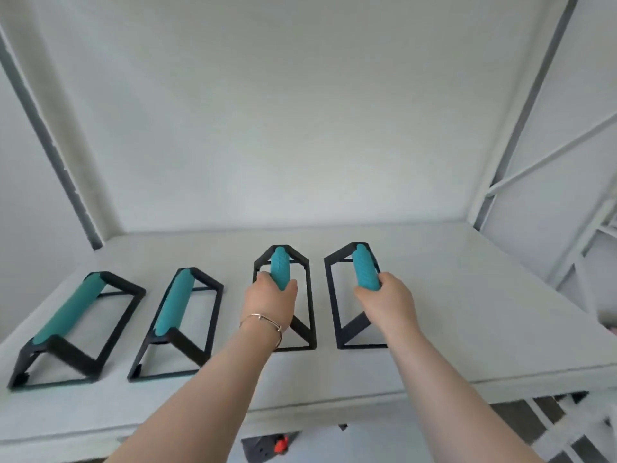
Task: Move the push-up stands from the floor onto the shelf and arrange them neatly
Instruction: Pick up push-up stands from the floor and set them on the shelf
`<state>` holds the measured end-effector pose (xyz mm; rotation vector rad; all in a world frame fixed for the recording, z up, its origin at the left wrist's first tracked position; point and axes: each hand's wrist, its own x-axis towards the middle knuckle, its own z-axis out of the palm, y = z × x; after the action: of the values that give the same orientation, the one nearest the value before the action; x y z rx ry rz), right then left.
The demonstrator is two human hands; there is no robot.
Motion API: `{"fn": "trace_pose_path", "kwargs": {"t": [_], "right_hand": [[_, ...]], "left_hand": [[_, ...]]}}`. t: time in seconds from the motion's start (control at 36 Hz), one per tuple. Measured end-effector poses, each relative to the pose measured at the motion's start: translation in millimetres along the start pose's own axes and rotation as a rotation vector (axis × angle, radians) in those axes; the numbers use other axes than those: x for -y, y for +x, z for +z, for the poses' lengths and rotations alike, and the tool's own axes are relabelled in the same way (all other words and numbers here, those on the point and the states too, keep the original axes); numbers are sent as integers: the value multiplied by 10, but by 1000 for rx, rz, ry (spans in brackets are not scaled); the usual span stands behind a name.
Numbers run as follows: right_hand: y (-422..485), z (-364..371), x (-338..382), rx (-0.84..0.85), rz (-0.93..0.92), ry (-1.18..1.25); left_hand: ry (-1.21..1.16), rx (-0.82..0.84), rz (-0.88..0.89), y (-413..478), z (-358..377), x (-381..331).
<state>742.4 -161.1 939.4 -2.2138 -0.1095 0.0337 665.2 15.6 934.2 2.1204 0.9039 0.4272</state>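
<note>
The left hand (270, 304) grips the third stand (279, 266), the right hand (389, 304) the fourth stand (364, 266); both stands point straight away.

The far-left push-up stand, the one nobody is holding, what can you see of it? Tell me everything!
The far-left push-up stand has a long teal grip, foam-like by its look, set atop a black frame, maybe metal: slanted legs at each end joined to a rectangular base. It stands upright, base flat on the white shelf, at the left end of the row, its near end by the front edge. Only the shelf touches it; its neighbour stands apart.
</note>
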Motion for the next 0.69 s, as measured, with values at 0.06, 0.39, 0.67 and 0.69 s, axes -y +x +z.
{"fn": "trace_pose_path", "kwargs": {"t": [0.06,0.39,0.67,0.69], "right_hand": [[151,130,56,6,22,-17],[479,402,129,58,53,-162],[101,252,-12,-35,-183,-81],[8,209,-58,-60,-239,-94]], "left_hand": [[7,24,-23,200,30,23],[68,157,-76,697,189,59],[286,3,174,230,120,11],[335,-35,237,119,130,7]]}}
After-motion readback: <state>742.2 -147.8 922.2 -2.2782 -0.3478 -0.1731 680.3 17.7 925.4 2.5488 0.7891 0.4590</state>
